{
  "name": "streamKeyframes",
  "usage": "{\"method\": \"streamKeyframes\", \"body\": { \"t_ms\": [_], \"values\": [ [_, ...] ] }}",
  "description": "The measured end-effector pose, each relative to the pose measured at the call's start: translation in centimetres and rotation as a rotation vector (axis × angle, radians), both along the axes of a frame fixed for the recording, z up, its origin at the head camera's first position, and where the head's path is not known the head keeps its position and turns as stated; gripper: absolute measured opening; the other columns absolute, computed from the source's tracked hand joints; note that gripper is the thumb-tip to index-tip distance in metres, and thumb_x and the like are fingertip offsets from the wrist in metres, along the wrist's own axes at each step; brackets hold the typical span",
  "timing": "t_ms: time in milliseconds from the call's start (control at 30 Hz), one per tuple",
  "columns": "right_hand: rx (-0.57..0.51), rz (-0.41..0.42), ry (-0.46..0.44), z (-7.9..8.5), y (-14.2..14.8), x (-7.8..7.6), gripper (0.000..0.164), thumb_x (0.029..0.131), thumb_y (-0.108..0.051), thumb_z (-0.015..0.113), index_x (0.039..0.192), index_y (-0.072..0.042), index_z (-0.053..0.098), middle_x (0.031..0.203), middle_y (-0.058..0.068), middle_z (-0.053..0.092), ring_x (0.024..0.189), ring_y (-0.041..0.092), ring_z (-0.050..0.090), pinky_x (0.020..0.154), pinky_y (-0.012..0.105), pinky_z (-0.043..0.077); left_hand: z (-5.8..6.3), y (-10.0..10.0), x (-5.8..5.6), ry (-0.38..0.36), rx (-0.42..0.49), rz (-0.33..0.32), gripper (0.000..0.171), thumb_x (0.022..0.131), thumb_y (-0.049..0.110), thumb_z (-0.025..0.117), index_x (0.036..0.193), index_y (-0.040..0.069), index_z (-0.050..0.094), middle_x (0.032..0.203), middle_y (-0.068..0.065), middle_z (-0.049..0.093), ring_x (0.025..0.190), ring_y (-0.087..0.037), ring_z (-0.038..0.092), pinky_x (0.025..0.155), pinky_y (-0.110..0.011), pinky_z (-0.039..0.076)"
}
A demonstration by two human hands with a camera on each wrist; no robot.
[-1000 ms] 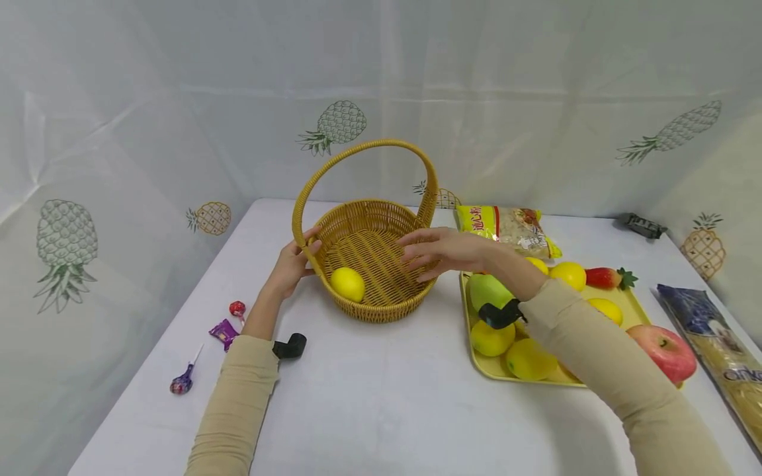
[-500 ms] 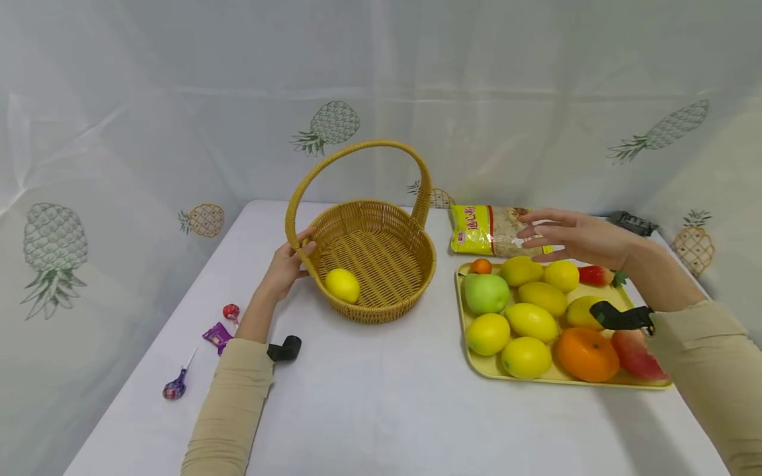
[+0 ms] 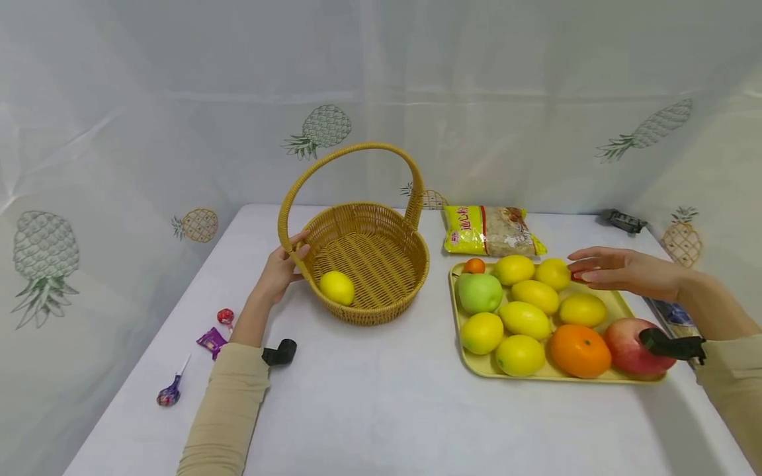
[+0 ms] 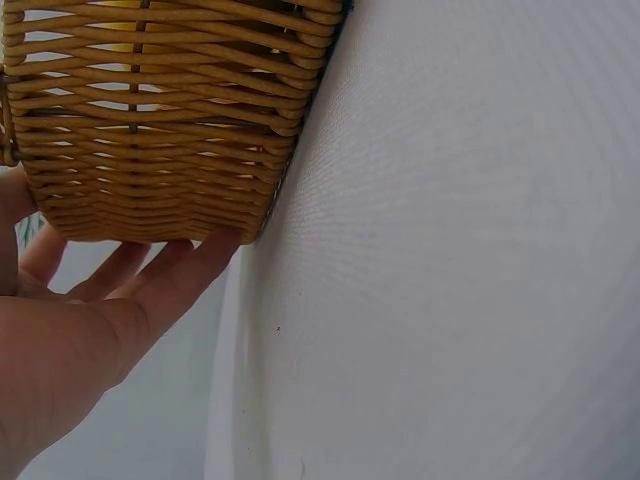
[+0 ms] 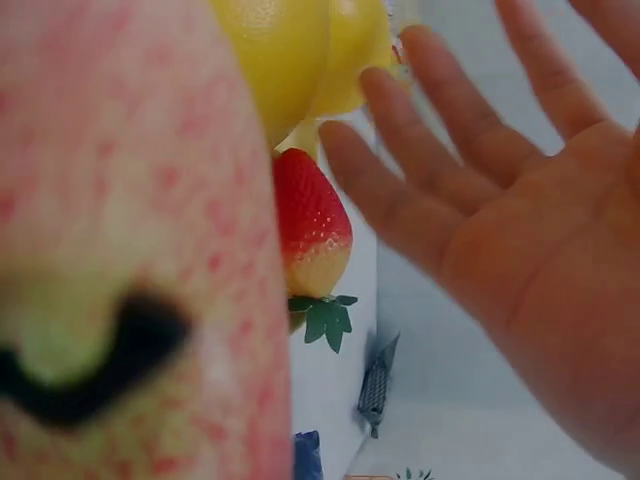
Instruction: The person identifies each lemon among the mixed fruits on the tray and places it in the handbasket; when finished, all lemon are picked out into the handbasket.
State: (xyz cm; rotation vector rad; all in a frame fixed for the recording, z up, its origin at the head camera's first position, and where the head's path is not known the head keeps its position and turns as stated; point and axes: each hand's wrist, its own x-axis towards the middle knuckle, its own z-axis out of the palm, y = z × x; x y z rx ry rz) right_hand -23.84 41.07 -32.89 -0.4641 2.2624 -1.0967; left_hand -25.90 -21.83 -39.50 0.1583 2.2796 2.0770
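2 beige sleeves (image 3: 223, 416) come in from the near side over the white table (image 3: 381, 416). Counting clock positions from the wicker basket (image 3: 372, 264), 3 sweets lie around 8 o'clock: nearest a purple lollipop (image 3: 169, 396), then a purple-wrapped candy (image 3: 211, 340), then a red lollipop (image 3: 225, 316). The yellow tray (image 3: 476, 365) sits between 3 and 4 o'clock. On its own dial, an orange (image 3: 580, 351) is at 5, a red apple (image 3: 628, 346) at 4 and a green fruit (image 3: 479, 293) at 10, with 7 yellow fruits (image 3: 524, 320) among them.

The left hand (image 3: 278, 272) holds the basket at 9 o'clock, 1 digit by the rim and the other fingers spread against the outer wall. 1 lemon (image 3: 337, 288) lies inside at 8 o'clock. The right hand (image 3: 634, 271) hangs at the tray's 1 to 2 o'clock, fingers extended and parted, gripping nothing; the strawberry (image 5: 315, 225) is just beside them, contact hard to tell.

Farther off, a food bag (image 3: 494, 231) lies between 2 and 3 o'clock, a black packet (image 3: 623, 221) near 3. Behind hangs a pineapple-print curtain (image 3: 506, 132).
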Motion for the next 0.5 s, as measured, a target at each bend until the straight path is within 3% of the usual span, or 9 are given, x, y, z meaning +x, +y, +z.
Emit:
{"method": "streamKeyframes", "body": {
  "t_ms": [100, 267, 333, 500],
  "values": [
    [0.074, 0.031, -0.022, -0.1, -0.1, 0.1, 0.049, 0.102, -0.018, 0.049, 0.145, -0.001, 0.033, 0.144, 0.028, 0.037, 0.122, 0.016, 0.049, 0.096, 0.042, 0.044, 0.1, -0.2, 0.1, -0.004, 0.001, 0.001, 0.054, 0.104, 0.026, 0.048, 0.153, 0.012, 0.03, 0.152, -0.018, 0.031, 0.129, -0.042, 0.039, 0.098, -0.059, 0.04],
    [0.099, 0.097, -0.112, -0.4, -0.4, -0.1, 0.05, 0.099, -0.015, 0.053, 0.142, 0.005, 0.036, 0.143, 0.032, 0.035, 0.129, 0.05, 0.035, 0.092, 0.03, 0.047, 0.1, -0.2, 0.3, -0.006, -0.001, 0.002, 0.054, 0.104, 0.027, 0.047, 0.153, 0.013, 0.029, 0.154, -0.016, 0.028, 0.131, -0.04, 0.037, 0.099, -0.06, 0.039],
    [0.106, 0.116, -0.144, -0.5, -0.6, -0.1, 0.048, 0.098, -0.014, 0.055, 0.14, 0.005, 0.039, 0.142, 0.031, 0.036, 0.129, 0.053, 0.032, 0.092, 0.029, 0.048, 0.2, -0.1, 0.4, -0.006, -0.004, 0.001, 0.055, 0.104, 0.027, 0.047, 0.153, 0.014, 0.029, 0.154, -0.015, 0.028, 0.132, -0.04, 0.037, 0.099, -0.06, 0.039],
    [0.149, 0.111, -0.176, -0.5, -1.0, 0.1, 0.049, 0.094, -0.015, 0.063, 0.137, 0.001, 0.048, 0.142, 0.032, 0.032, 0.126, 0.05, 0.033, 0.093, 0.041, 0.049, 0.3, 0.1, 0.4, -0.004, -0.012, -0.005, 0.055, 0.104, 0.027, 0.047, 0.154, 0.014, 0.028, 0.154, -0.016, 0.028, 0.131, -0.041, 0.037, 0.099, -0.06, 0.039]
  ]
}}
